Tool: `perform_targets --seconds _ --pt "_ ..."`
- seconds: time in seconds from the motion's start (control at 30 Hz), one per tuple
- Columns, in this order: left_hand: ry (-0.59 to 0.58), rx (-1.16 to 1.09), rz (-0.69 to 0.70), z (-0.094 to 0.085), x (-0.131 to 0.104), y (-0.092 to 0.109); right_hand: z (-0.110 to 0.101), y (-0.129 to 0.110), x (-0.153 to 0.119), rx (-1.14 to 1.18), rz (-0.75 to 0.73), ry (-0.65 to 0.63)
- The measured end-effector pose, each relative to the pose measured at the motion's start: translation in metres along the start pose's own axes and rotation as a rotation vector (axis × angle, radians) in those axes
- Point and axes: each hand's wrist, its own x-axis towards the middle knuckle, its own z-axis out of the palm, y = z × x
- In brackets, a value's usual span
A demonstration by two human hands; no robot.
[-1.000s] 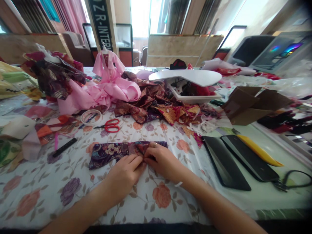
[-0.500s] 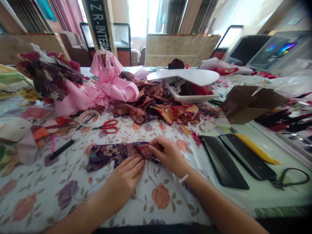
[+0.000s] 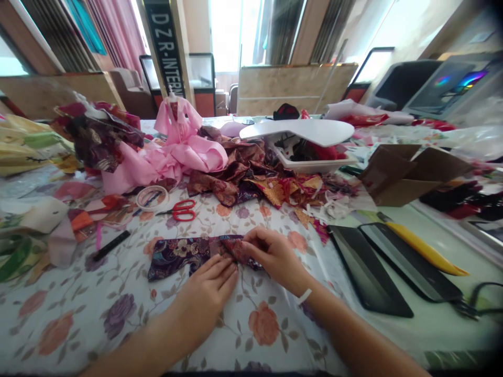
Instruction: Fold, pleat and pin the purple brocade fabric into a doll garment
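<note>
A small piece of dark purple patterned fabric (image 3: 178, 255) lies on the flowered tablecloth (image 3: 157, 324) in front of me. My left hand (image 3: 214, 283) rests flat on its near edge, fingers stretched out and pointing at the fold. My right hand (image 3: 271, 256) pinches a reddish folded part of the fabric between thumb and fingers at its right side. A white band is round the right wrist. Red-handled scissors (image 3: 183, 210) lie beyond the fabric, and a black bar-shaped piece (image 3: 112, 245) lies to its left.
A roll of tape (image 3: 152, 199) sits left of the scissors. Pink and brown cloth (image 3: 231, 167) is heaped at the back. On the right are two dark flat cases (image 3: 369, 272), a yellow-handled tool (image 3: 428, 248) and an open cardboard box (image 3: 408, 175). Fabric scraps lie at left.
The view has shifted slightly, so everything sits a little lower and further right. Both hands keep nearly the same places on the fabric.
</note>
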Motion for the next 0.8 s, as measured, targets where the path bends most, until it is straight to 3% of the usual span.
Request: perform_targets --seconds 0.3,0.47,0.67,0.8 --pt "-0.027 0.068 -0.032 0.000 0.005 0.005 0.009 0.000 0.003 0.057 0.017 -0.059" --pt "-0.015 -0.033 -0.029 -0.004 0.003 0.004 0.008 -0.003 0.001 0.148 0.020 -0.102" --pt "0.166 -0.046 -0.153 -0.009 0.005 0.006 -0.016 -0.003 -0.002 0.317 0.236 -0.464" --pt "0.132 -0.040 -0.191 -0.009 0.007 -0.004 -0.031 -0.004 -0.004 0.290 0.375 -0.714"
